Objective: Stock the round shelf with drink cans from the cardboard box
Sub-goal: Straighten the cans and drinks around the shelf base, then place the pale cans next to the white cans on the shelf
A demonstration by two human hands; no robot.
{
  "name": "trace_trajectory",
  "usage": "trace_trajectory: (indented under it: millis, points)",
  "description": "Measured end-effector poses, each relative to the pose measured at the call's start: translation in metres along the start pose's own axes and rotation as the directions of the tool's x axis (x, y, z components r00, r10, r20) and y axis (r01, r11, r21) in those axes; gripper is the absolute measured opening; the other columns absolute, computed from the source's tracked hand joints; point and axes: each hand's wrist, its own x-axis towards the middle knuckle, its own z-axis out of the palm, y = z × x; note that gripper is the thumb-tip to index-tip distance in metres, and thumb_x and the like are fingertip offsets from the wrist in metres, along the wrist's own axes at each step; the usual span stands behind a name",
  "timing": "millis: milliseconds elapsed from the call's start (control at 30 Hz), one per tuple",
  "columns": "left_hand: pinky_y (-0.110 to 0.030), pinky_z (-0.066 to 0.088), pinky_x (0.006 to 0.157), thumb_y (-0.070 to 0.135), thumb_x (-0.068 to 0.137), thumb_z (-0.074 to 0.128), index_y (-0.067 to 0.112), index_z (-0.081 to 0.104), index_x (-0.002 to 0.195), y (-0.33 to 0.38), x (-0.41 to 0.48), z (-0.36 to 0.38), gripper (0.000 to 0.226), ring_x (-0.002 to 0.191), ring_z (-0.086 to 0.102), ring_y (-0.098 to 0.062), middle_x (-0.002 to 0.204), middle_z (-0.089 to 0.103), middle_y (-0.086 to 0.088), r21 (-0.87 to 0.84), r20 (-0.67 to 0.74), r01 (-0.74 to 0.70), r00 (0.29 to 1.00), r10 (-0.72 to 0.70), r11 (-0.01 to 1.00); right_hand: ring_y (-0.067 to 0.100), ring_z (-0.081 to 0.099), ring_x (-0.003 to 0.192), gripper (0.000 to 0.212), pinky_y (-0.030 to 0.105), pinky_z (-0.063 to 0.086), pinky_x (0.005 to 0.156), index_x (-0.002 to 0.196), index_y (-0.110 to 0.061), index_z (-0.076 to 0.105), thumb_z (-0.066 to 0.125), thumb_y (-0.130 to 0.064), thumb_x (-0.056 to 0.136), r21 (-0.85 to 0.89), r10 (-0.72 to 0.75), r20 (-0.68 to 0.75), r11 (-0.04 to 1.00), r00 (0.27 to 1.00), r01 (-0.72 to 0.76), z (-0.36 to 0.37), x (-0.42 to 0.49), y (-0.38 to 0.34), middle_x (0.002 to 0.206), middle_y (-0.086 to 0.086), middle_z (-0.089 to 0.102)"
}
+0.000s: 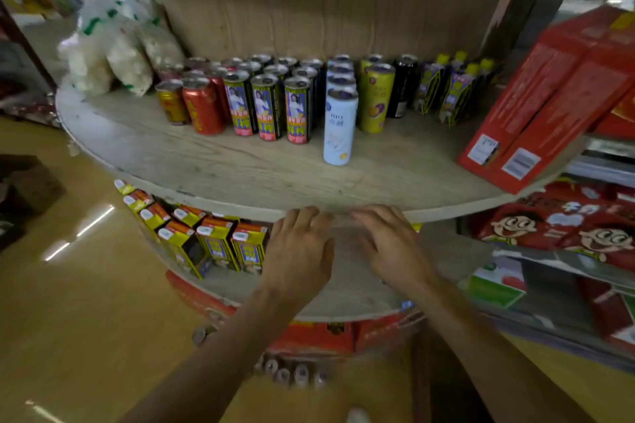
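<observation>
The round wooden shelf (213,165) holds rows of drink cans at its back. A row of tall white cans (339,127) runs forward at the middle, with yellow-blue picture cans (268,110) and red cans (202,106) to the left. Yellow cans (378,96) and a black can (403,86) stand to the right. My left hand (299,251) and my right hand (388,244) hover side by side at the shelf's front edge, fingers spread, holding nothing. Several can tops (292,371) show low down between my arms; the cardboard box around them is blurred.
Red cartons (549,103) lean at the shelf's right end. White snack bags (113,45) sit at its left end. Yellow juice boxes (213,244) fill the lower round tier. Red cartoon-face packs (556,227) lie on racks to the right. Yellow floor (86,302) lies left.
</observation>
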Motion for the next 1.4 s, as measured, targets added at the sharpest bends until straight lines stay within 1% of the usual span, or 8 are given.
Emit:
trace_trajectory:
  millis: [233,400,567,633,733,900,1133,1400]
  points:
    - [-0.045,0.053,0.085,0.029,0.086,0.063,0.016,0.063,0.123,-0.014,-0.083,0.042,0.039,0.104,0.058,-0.033,0.116,0.062,-0.007,-0.075,0.168,0.075,0.984,-0.062,0.994,0.027,0.058,0.116,0.039,0.042,0.049,0.097,0.127,-0.017,0.063,0.057,-0.028,0.091,0.045,0.057,0.172,0.997,0.983,-0.066,0.053,-0.062,-0.008,0.123,0.003,0.06]
    - [-0.047,0.054,0.084,0.03,0.084,0.063,0.018,0.063,0.125,-0.02,-0.135,0.085,0.043,0.105,0.06,-0.034,0.118,0.063,-0.007,-0.072,0.333,0.211,0.926,-0.176,0.975,0.018,0.05,0.126,0.041,0.031,0.039,0.102,0.136,-0.024,0.057,0.06,-0.027,0.095,0.032,0.119,0.387,0.989,0.914,-0.142,0.099,-0.101,0.005,0.134,-0.005,0.055]
    - [-0.046,0.054,0.087,0.028,0.082,0.065,0.017,0.06,0.126,-0.019,-0.175,0.143,0.045,0.11,0.059,-0.035,0.123,0.061,-0.008,-0.081,0.419,0.293,0.877,-0.234,0.953,0.008,0.069,0.1,0.047,0.029,0.034,0.08,0.11,-0.032,0.072,0.089,-0.037,0.066,-0.106,0.201,0.401,0.979,0.894,-0.173,0.146,-0.137,0.019,0.109,-0.015,0.07]
    - [-0.045,0.053,0.087,0.029,0.083,0.068,0.02,0.056,0.132,-0.016,-0.191,0.17,0.052,0.117,0.055,-0.033,0.132,0.058,-0.006,-0.078,0.452,0.319,0.855,-0.252,0.944,0.007,0.063,0.114,0.047,0.03,0.029,0.089,0.123,-0.034,0.065,0.08,-0.037,0.078,-0.091,0.223,0.456,0.975,0.862,-0.203,0.17,-0.151,0.03,0.124,-0.017,0.064]
    - [-0.044,0.055,0.084,0.032,0.085,0.07,0.02,0.053,0.137,-0.015,-0.223,0.217,0.055,0.118,0.056,-0.033,0.132,0.058,-0.007,-0.048,0.518,0.372,0.803,-0.295,0.927,0.009,0.041,0.138,0.046,0.028,0.012,0.101,0.146,-0.033,0.041,0.051,-0.038,0.101,-0.043,0.224,0.554,0.97,0.802,-0.241,0.231,-0.179,0.062,0.147,-0.016,0.045]
    - [-0.04,0.048,0.098,0.036,0.095,0.06,0.022,0.049,0.143,-0.021,-0.278,0.306,0.051,0.126,0.051,-0.027,0.138,0.054,-0.004,-0.028,0.599,0.485,0.708,-0.374,0.874,0.013,0.042,0.135,0.048,0.027,0.037,0.104,0.146,-0.028,0.045,0.056,-0.033,0.099,0.047,0.278,0.636,0.917,0.72,-0.396,0.334,-0.227,0.103,0.145,-0.008,0.048]
    - [-0.036,0.043,0.106,0.041,0.1,0.051,0.025,0.036,0.151,-0.054,-0.34,0.453,0.056,0.133,0.043,-0.022,0.147,0.045,-0.001,-0.002,0.644,0.502,0.662,-0.383,0.865,0.014,0.04,0.139,0.052,0.03,0.041,0.107,0.15,-0.026,0.039,0.056,-0.032,0.1,0.071,0.275,0.685,0.897,0.675,-0.437,0.495,-0.277,0.154,0.151,-0.006,0.044]
    - [-0.043,0.044,0.106,0.039,0.096,0.059,0.022,0.031,0.152,-0.104,-0.363,0.587,0.065,0.136,0.041,-0.028,0.15,0.041,-0.005,0.018,0.643,0.43,0.687,-0.34,0.903,0.022,0.043,0.137,0.054,0.037,0.042,0.108,0.147,-0.019,0.04,0.06,-0.031,0.098,0.02,0.261,0.695,0.924,0.67,-0.381,0.653,-0.296,0.223,0.147,0.003,0.046]
